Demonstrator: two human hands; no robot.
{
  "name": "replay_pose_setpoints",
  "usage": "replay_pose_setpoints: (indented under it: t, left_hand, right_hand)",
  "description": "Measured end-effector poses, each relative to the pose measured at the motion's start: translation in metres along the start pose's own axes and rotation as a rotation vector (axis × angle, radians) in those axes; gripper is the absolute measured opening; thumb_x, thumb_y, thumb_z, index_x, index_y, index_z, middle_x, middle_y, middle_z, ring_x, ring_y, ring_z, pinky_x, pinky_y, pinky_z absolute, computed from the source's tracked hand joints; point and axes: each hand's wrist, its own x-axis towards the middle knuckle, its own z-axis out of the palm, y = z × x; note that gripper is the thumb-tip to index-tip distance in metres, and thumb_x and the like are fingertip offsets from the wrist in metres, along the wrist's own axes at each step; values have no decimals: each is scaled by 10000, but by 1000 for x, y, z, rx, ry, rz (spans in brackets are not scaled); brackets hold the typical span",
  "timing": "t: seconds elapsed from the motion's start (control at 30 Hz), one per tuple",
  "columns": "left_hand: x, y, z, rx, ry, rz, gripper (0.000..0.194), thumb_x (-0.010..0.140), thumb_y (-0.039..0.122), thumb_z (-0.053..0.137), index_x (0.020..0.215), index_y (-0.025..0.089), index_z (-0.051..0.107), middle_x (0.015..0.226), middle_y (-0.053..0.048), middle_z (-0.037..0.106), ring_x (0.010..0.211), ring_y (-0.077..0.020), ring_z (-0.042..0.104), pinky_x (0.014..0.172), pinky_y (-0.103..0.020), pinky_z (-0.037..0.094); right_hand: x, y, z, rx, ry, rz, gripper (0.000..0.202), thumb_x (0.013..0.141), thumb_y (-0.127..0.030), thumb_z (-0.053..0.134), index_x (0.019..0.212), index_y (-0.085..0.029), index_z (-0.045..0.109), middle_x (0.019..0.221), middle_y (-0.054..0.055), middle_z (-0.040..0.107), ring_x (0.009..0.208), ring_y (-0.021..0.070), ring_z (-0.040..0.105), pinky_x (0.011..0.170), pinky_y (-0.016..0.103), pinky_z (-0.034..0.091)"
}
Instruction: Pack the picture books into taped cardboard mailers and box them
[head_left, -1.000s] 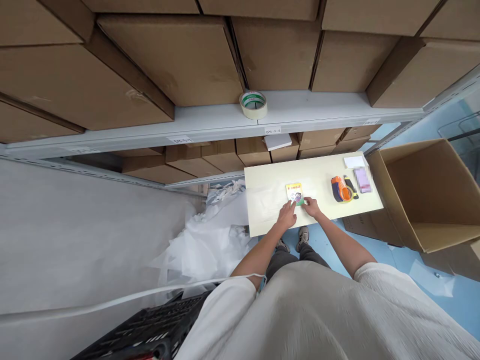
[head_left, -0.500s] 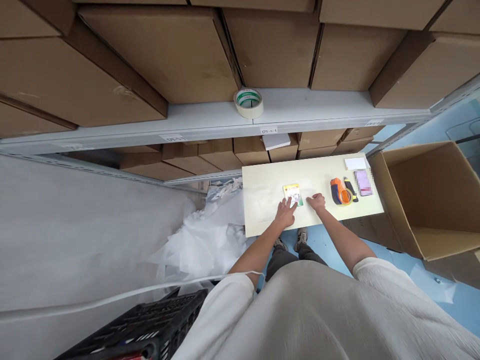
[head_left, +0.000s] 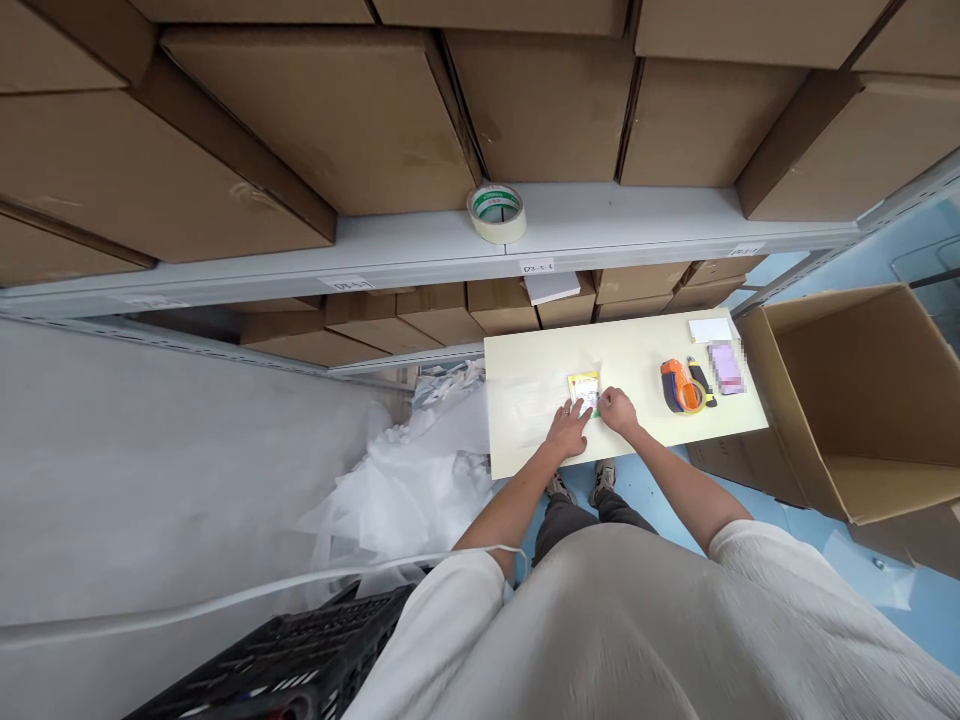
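Observation:
A small flat packet [head_left: 583, 384], printed yellow, white and green, lies on the cream tabletop [head_left: 525, 370]. The fingers of my left hand [head_left: 568, 430] are spread out and press on its lower part. At the packet's right edge is my right hand [head_left: 618, 410], with its fingers pinched together; what they hold, if anything, is too small to tell. Farther right on the table are an orange and blue tape dispenser [head_left: 681, 385] and a black and yellow cutter [head_left: 702, 380].
A purple item [head_left: 726, 368], partly pixelated, and a white card [head_left: 709, 330] lie at the table's right end. An open carton [head_left: 795, 400] stands beside it. White wrapping sheets [head_left: 405, 490] heap up at left. A tape roll [head_left: 496, 214] sits on the shelf [head_left: 600, 215] among cardboard boxes.
My right hand has moved left, from a short gap away to the packet's right edge, with its fingers still closed. My left hand stays pressed on the packet.

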Motion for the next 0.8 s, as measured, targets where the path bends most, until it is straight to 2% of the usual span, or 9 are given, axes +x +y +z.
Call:
replay_pose_setpoints:
  t: [0.13,0.23,0.37,0.43,0.53,0.63,0.73,0.8]
  left_hand:
    - [-1,-4,-4,-61,68,-15,921,919,160,553,1755,216,172,1782,-135,329,1654,-327,282,1331,-497,272]
    - [-1,-7,-6,-111,118,-25,915,931,129,509,1760,185,127,1744,-157,387,1601,-293,389,1286,-444,356]
    - [0,-7,-4,-91,110,-32,876,927,133,537,1743,232,237,1791,-142,289,1613,-324,359,1261,-464,390]
    - [1,-5,-2,-56,99,-49,837,930,142,551,1722,238,300,1802,-140,256,1625,-352,323,1264,-498,380]
    - [3,0,-2,-29,121,-68,742,968,167,529,1689,229,365,1774,-145,310,1598,-357,345,1252,-511,396]
    - [6,4,-5,-34,153,-70,567,1048,237,469,1614,214,466,1690,-152,421,1526,-340,421,1222,-482,435]
    - [8,6,-9,-59,161,-79,497,1076,280,456,1565,208,514,1641,-154,465,1483,-332,453,1209,-465,444]
    - [7,5,-10,-62,147,-70,546,1035,240,507,1580,206,496,1655,-154,452,1497,-335,432,1216,-470,434]
  right_hand:
    - [-6,-12,13,-29,-104,-60,108,964,-205,573,966,-212,681,1033,81,700,909,209,625,767,277,434]
    - [-8,-12,19,9,-118,-79,88,922,-224,619,903,-204,702,1001,63,706,931,200,634,813,259,455]
    - [-9,-7,17,178,-109,-52,165,914,-277,595,800,-219,699,806,15,690,953,215,652,843,258,491]
    - [-7,-3,14,235,-53,22,128,891,-261,594,847,-228,710,829,18,708,946,219,668,853,274,507]
    - [-2,1,13,242,64,181,222,815,-216,615,1016,-222,709,920,33,723,925,215,684,870,298,522]
    - [3,2,15,249,59,292,359,749,-206,683,1107,-227,663,868,-3,695,872,207,688,841,297,528]
    - [3,0,21,251,34,272,451,662,-159,766,1085,-232,627,892,-11,688,859,193,685,802,274,515]
    - [2,-2,23,253,28,236,440,637,-128,773,1034,-231,614,928,2,696,863,187,682,778,264,500]
